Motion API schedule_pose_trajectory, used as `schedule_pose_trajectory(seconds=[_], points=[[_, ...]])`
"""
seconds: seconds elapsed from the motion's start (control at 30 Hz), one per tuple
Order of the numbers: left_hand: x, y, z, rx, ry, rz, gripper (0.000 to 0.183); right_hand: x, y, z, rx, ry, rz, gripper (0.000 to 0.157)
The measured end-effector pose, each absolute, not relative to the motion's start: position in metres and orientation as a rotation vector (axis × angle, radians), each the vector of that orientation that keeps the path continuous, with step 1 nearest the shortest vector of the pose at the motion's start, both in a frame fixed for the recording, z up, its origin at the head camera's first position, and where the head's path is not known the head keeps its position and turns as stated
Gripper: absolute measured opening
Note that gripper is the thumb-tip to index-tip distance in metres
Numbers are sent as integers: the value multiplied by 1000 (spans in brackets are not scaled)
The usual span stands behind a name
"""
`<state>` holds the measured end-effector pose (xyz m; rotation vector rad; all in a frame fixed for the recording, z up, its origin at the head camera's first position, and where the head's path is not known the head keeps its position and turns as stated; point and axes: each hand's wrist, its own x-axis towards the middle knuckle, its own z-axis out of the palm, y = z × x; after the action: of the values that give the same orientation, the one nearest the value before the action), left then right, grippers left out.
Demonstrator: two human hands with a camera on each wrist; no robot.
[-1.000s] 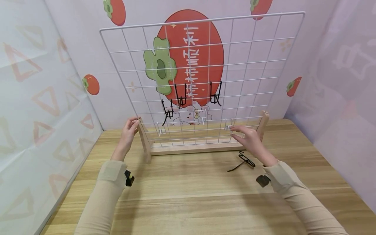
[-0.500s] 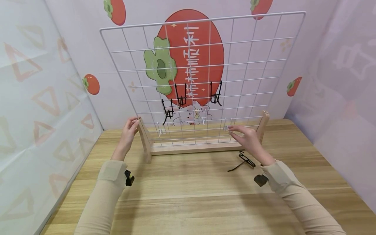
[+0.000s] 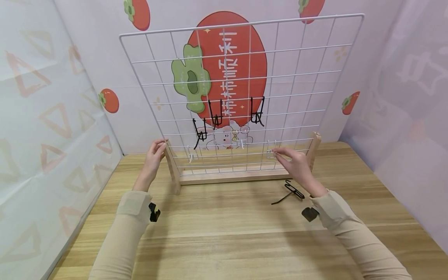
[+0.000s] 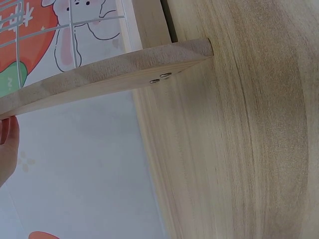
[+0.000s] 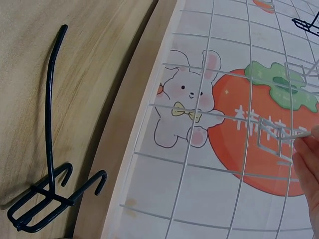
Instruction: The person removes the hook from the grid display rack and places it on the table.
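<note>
A white wire grid panel (image 3: pixel 241 25) stands upright in a wooden stand (image 3: pixel 227 179). At the left, my left hand (image 3: pixel 153 158) grips the top of the stand's side post; the left wrist view shows its fingertips against the post (image 4: pixel 99 74). Low on the panel's right half, my right hand (image 3: pixel 295 165) pinches the prong of a white wire hook (image 3: pixel 268 155). That prong (image 5: pixel 295 135) sits between thumb and fingers in the right wrist view, the hook's frame lying against the grid. Whether its upper ends are seated on a wire is hard to see.
A black wire hook (image 3: pixel 293 190) lies on the wooden table (image 3: pixel 224 241) in front of the stand. Three black hooks, one of them a left-hand hook (image 3: pixel 200 135), hang on the grid. Two other white hooks hang lower, including one white hook (image 3: pixel 191 155) at left.
My right hand has shifted slightly left, and its fingers have moved onto the white hook's prong. The left hand and the grid stay where they were.
</note>
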<state>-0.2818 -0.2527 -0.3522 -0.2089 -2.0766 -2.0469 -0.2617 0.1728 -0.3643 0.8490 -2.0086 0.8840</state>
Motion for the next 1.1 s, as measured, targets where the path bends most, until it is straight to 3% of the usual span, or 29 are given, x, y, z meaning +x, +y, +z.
schedule_pose_trajectory(seconds=[1.1], points=[[-282, -253, -353, -232, -2071, -2046, 8, -256, 176, -346, 911, -1904, 877, 25]])
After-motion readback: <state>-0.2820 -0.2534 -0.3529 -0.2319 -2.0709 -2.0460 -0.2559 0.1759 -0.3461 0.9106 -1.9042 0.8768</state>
